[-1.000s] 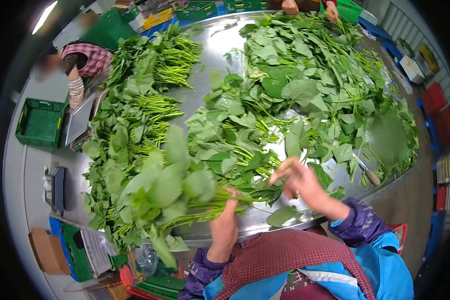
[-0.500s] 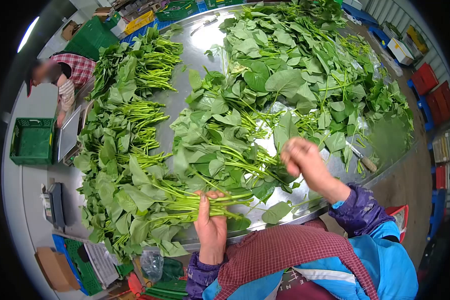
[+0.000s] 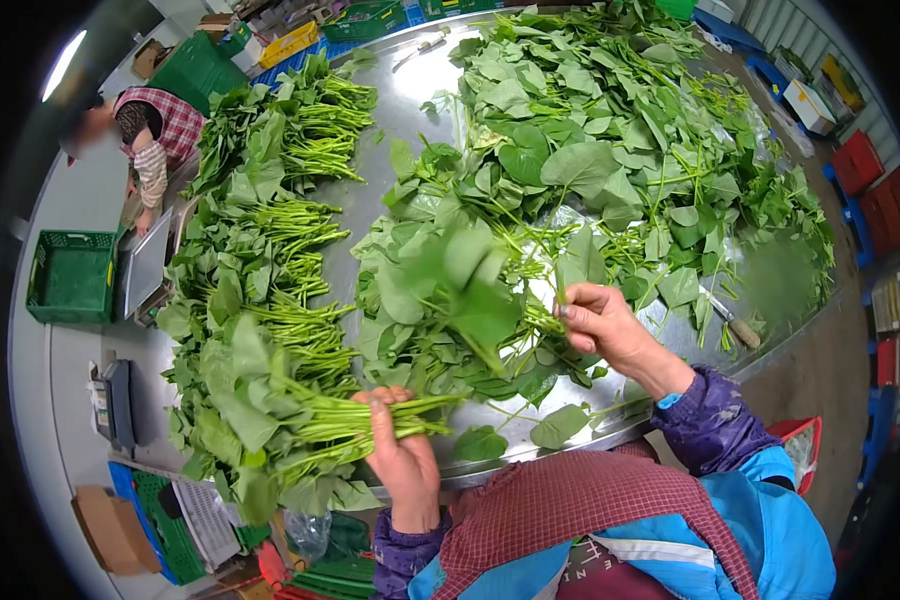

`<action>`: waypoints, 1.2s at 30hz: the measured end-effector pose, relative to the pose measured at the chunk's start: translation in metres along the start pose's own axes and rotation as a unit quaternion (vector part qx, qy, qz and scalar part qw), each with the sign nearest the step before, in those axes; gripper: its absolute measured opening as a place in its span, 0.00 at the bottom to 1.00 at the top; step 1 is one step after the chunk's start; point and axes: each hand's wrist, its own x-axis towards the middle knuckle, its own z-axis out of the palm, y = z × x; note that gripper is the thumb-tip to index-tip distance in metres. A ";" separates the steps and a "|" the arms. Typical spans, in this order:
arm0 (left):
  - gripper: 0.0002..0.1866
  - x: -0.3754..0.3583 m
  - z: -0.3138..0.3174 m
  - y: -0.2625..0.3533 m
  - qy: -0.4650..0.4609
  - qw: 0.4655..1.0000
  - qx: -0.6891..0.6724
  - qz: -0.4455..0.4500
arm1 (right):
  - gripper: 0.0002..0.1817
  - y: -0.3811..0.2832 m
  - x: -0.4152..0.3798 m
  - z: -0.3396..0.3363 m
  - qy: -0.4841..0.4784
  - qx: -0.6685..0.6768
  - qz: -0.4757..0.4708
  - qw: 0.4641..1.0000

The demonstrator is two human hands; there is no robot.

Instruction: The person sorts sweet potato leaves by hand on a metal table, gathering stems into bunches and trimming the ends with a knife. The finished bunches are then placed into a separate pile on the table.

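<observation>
My left hand is closed around a bunch of leafy green stems at the near left of the metal table. The leaves of that bunch point left and the cut ends stick out to the right. Farther right, the fingers of my right hand pinch the stem end of a leafy sprig, whose leaves are smeared by motion. Under it spreads a loose pile of leafy greens. A knife with a wooden handle lies to the right of my right hand.
Bundled greens line the table's left side. A larger heap of greens covers the far right. Across on the left, a person leans by a scale-like tray and a green crate. The metal table's edge runs before me.
My left hand has moved left and slightly down with the bunch. The right hand has closed on a sprig, whose leaves now swing above the pile. The other person has leaned lower.
</observation>
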 end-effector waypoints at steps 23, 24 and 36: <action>0.04 -0.004 0.008 0.004 0.050 0.997 0.050 0.028 | 0.13 0.011 0.013 0.004 -0.015 -0.094 0.028 0.995; 0.04 -0.004 0.010 0.000 0.043 0.998 0.050 0.014 | 0.13 0.004 0.008 0.006 -0.015 -0.097 0.026 0.995; 0.05 -0.003 0.038 -0.019 -0.025 0.990 0.099 -0.095 | 0.13 0.005 -0.018 0.016 -0.108 -0.061 0.051 0.991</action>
